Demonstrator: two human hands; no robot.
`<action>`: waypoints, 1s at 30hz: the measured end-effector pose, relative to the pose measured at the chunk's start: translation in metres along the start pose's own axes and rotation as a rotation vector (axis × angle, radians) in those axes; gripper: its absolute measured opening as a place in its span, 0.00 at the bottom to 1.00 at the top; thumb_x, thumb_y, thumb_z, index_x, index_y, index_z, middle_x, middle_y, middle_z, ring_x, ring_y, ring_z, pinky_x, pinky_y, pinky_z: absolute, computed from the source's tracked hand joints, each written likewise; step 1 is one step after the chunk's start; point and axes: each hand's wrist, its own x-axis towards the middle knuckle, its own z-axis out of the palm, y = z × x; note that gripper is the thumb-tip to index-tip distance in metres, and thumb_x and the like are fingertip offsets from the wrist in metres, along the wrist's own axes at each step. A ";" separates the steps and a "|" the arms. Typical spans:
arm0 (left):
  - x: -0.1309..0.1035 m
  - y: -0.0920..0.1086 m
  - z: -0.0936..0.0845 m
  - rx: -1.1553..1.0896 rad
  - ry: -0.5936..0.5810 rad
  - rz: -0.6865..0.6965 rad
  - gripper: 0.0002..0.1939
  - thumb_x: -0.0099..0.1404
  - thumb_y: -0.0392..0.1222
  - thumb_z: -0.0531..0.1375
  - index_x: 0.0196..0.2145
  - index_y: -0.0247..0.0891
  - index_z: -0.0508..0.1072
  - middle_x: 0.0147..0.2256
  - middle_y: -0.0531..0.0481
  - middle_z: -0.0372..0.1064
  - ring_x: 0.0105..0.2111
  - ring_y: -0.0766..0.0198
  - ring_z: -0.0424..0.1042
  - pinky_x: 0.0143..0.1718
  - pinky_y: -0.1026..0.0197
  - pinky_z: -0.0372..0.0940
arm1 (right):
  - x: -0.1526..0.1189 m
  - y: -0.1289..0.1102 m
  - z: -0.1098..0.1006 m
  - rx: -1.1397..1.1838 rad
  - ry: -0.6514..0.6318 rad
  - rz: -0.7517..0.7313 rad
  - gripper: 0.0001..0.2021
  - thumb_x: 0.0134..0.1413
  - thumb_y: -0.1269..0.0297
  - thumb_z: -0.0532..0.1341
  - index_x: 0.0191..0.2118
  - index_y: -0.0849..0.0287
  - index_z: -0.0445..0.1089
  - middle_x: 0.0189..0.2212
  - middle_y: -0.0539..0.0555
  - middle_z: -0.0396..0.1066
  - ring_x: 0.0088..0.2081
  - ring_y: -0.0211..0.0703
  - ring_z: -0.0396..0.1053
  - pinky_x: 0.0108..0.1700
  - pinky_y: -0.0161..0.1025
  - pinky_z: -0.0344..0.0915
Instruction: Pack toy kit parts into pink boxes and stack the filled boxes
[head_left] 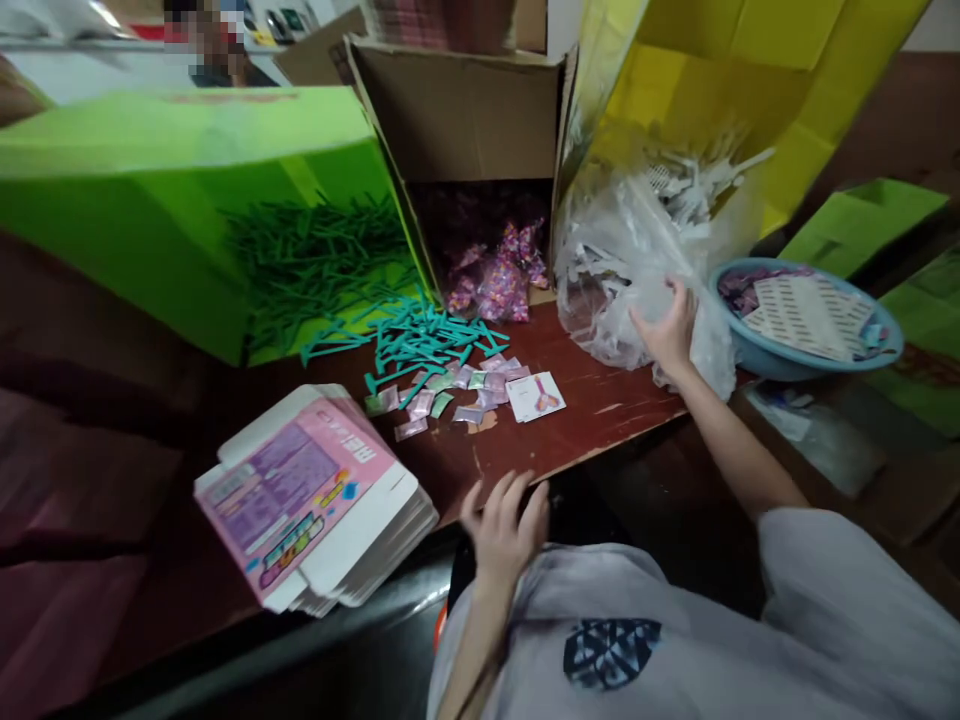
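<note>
My left hand (504, 525) hovers at the table's front edge, fingers spread, holding nothing. My right hand (670, 328) reaches to a clear plastic bag (607, 290) of white plastic pieces, thumb and fingers apart against the film. Between them lie small white cards (535, 397) with a pink picture, beside pink and green sachets (491, 383). Behind the sachets is a heap of teal plastic sticks (424, 335). A stack of flat pink and white cartons (300, 500) sits to the left.
A green box (187, 140) with green sticks, a cardboard box (465, 115) with colourful candy bags (506, 280) and a yellow box (712, 80) line the back. A blue basin (795, 365) with printed sheets stands right. Another person (217, 50) is at the far left back.
</note>
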 end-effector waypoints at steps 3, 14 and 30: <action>-0.014 0.006 0.033 -0.090 -0.190 -0.024 0.19 0.64 0.35 0.58 0.53 0.38 0.65 0.51 0.40 0.67 0.55 0.50 0.64 0.59 0.42 0.60 | 0.046 0.014 0.029 -0.265 -0.067 0.393 0.45 0.55 0.49 0.62 0.64 0.76 0.41 0.61 0.80 0.51 0.63 0.60 0.51 0.62 0.53 0.51; -0.004 -0.021 0.070 -0.274 -0.366 -0.140 0.20 0.66 0.33 0.54 0.56 0.38 0.62 0.53 0.40 0.64 0.55 0.53 0.64 0.55 0.46 0.64 | -0.033 0.000 0.081 -0.400 -0.969 0.275 0.15 0.56 0.63 0.59 0.45 0.67 0.74 0.42 0.68 0.76 0.50 0.54 0.71 0.48 0.37 0.64; 0.047 0.035 0.236 -0.567 -0.707 0.223 0.17 0.68 0.53 0.55 0.45 0.40 0.76 0.46 0.44 0.71 0.49 0.55 0.65 0.52 0.50 0.60 | 0.108 0.088 0.088 -0.409 -0.611 0.369 0.30 0.62 0.59 0.53 0.63 0.76 0.54 0.59 0.75 0.60 0.60 0.57 0.61 0.60 0.47 0.57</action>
